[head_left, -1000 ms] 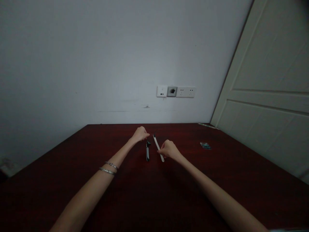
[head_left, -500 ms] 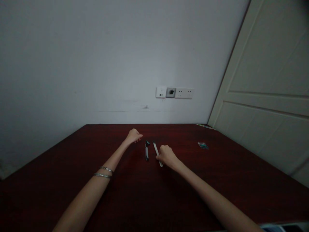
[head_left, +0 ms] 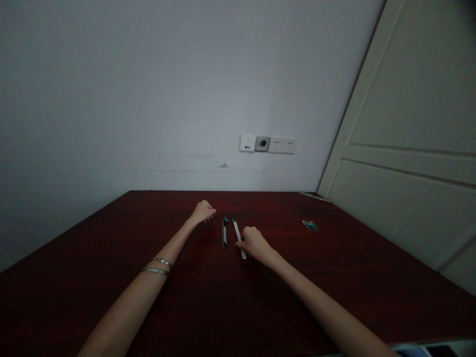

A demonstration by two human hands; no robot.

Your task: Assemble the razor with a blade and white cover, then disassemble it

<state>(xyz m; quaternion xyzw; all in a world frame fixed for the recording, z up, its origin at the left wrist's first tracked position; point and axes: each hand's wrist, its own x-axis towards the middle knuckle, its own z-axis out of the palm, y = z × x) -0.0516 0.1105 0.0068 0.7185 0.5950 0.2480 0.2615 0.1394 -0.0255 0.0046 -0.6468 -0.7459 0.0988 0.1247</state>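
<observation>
My right hand [head_left: 253, 242] is closed around the near end of a thin white stick-like tool [head_left: 237, 231] that lies on the dark red table [head_left: 148, 297]. Just to its left lies a short black tool [head_left: 224, 231] with a forked far end, untouched. My left hand [head_left: 203, 211] rests on the table left of the black tool, fingers curled in loosely, and nothing shows in it. Two silver bangles sit on my left wrist.
A small teal packet [head_left: 310, 225] lies on the table to the right. A thin strip [head_left: 314, 196] lies by the table's far right corner. A white wall with a row of sockets [head_left: 267, 145] stands behind, and a pale door [head_left: 409, 148] closes the right side.
My left hand has drawn back to the left, away from the black tool. My right hand has lowered the white tool toward the table. The view has shifted slightly.
</observation>
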